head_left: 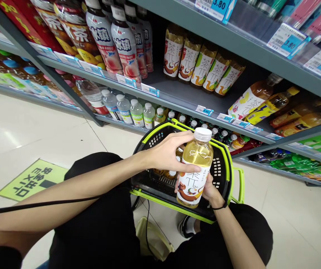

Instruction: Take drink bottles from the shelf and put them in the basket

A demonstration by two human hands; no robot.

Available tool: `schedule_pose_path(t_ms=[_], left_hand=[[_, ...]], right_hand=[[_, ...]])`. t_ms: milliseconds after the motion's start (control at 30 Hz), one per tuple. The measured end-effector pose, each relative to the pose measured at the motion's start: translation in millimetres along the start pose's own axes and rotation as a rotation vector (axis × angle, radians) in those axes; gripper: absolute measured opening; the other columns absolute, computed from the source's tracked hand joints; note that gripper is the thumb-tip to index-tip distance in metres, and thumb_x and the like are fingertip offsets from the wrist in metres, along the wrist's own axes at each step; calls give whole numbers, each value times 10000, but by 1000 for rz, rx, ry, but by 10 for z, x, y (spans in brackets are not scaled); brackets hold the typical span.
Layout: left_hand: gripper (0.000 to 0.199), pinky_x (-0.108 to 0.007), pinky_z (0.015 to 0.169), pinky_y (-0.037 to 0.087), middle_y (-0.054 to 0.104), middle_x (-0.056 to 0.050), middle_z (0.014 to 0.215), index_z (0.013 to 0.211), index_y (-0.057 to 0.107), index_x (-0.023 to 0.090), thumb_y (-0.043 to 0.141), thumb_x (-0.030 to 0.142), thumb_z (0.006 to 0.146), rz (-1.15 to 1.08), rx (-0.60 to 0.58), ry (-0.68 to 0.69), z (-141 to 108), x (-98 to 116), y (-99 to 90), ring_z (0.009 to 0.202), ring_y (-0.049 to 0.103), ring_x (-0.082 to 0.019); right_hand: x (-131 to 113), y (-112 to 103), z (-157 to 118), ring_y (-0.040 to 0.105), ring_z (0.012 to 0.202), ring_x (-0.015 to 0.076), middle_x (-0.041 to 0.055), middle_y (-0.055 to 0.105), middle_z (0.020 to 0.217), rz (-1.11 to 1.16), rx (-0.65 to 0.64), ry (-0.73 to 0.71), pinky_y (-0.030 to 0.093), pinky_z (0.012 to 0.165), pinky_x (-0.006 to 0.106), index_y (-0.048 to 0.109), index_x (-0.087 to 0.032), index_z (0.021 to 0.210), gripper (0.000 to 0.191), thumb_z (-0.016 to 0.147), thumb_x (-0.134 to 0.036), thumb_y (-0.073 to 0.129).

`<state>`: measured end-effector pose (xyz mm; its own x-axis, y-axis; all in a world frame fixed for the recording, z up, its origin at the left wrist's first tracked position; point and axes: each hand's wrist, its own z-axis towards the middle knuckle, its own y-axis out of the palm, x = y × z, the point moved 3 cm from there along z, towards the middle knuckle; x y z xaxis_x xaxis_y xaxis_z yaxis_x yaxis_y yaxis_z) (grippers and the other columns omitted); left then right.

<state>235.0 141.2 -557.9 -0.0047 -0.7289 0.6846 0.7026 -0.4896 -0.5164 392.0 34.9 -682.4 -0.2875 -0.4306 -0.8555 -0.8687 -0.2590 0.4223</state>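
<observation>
A bottle of pale yellow tea drink with a white cap and a white label stands almost upright over the shopping basket. My left hand reaches across from the left, thumb and fingers around the bottle's upper side. Lower down, my right hand grips the same bottle from behind and the right, its fingers partly hidden by it. The basket is black with a lime-green rim and sits between my knees. Inside it lie several items with round tops, largely covered by my left hand and the bottle.
Ahead, a grey shelf carries a row of similar tea bottles, peach drink bottles and bottles lying down. More bottles line the bottom shelf. A green floor sign lies left; a black cable crosses my left forearm.
</observation>
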Motion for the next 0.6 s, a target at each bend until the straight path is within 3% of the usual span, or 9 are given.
schedule_pose_path(t_ms=[167,300,467,600], left_hand=[[559,-467,1022,519,719,-112,1104,1118,690,165,836,539,729,-11,9,-52,14,3,0,1070,670,-294],[585,-406,928,578,728,-109,1160,1194,678,167,854,475,729,-180,41,-199,-10,-84,67,1039,700,-270],[609,-375,866,598,739,-128,1205,1247,632,146,852,428,754,-495,196,-373,3,-229,145,1030,725,-266],[574,-377,897,571,753,-120,1172,1206,659,144,865,410,740,-556,295,-410,90,-299,99,1022,717,-257]], right_hand=[[32,-10,3,722,946,361,127,753,909,16,31,12,626,791,507,745,-228,1093,1027,507,-1050,560],[-9,45,5,730,915,353,131,758,872,43,44,26,625,792,509,752,-219,1004,998,541,-1065,496],[-153,185,27,736,943,344,145,768,896,128,24,64,625,810,517,731,-190,998,948,713,-1016,362],[-245,252,70,740,926,343,153,765,865,219,-33,66,636,679,441,724,-159,983,892,788,-943,344]])
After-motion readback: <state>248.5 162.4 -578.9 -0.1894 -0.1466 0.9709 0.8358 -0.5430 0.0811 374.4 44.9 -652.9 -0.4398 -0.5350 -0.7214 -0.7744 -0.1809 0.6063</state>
